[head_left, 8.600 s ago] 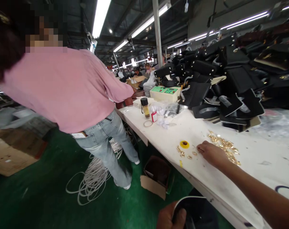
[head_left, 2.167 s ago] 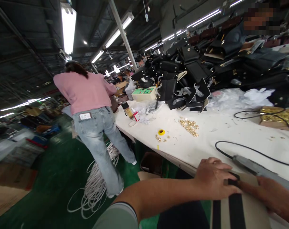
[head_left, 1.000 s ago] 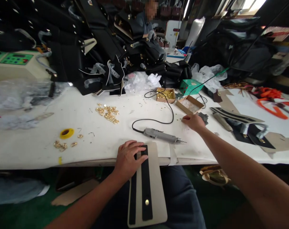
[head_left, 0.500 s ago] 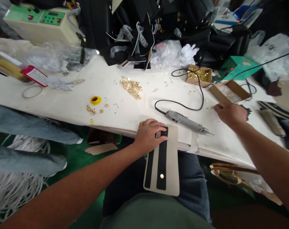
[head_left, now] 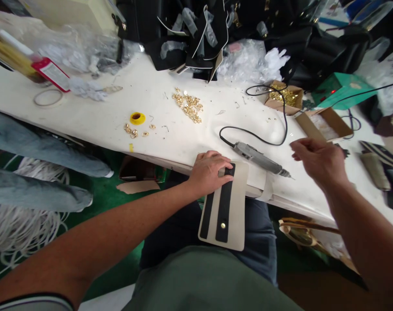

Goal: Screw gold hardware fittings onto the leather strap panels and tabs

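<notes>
The beige panel [head_left: 237, 207] is grasped at the desk [head_left: 170, 142] edge by the left hand's [head_left: 207, 172] fingers, presumably for steadiness; whether the right hand's [head_left: 324, 163] curled fingers grip anything cannot be determined.

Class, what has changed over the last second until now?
The right hand has drawn back, away from the nearer open box and toward the grey screwdriver; whether its fingers hold anything is unclear. The left hand stays on the beige panel; screwdriver and gold pieces lie unmoved.

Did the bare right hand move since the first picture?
Yes, rightward: the bare right hand was close beside the ring-shaped yellow roll, and is now far to its right.
</notes>
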`<state>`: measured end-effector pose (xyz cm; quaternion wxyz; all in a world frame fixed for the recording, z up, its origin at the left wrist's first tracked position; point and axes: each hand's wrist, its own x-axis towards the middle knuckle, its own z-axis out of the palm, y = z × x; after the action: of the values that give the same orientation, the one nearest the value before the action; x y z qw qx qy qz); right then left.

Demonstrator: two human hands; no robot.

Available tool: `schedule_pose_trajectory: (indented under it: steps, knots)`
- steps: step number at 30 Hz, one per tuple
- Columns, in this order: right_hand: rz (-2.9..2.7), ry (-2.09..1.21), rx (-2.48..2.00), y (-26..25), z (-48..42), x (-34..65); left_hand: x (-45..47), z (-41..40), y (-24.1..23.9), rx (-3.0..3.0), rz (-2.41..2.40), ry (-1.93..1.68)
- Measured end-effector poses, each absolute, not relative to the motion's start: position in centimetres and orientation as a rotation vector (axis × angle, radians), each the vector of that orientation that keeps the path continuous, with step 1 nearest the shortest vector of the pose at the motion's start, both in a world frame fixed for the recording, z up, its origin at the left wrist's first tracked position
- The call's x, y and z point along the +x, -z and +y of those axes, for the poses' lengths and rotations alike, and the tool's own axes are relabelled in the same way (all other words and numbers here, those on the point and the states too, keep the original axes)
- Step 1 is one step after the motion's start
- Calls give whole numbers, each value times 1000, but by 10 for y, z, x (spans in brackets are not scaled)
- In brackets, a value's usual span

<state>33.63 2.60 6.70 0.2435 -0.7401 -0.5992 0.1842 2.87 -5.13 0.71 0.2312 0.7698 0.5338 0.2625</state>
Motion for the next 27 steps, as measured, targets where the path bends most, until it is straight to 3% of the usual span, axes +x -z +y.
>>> schedule_pose_trajectory:
  steps: [3, 5, 14, 27]
  knots:
    - [-1834, -1008, -1710, -68, -19, 279, 29, -51, -8, 2117, 1466, -712]
    - [-1961, -1096, -1559, -58, -36, 251, 29, -51, -8, 2122, 1463, -697]
    - [-2204, -897, -1400, -33, -37, 226, 28, -52, -9, 2127, 1435, -690]
    - [-2140, -903, -1646, -38, -35, 220, 27, -51, -6, 2147, 1404, -725]
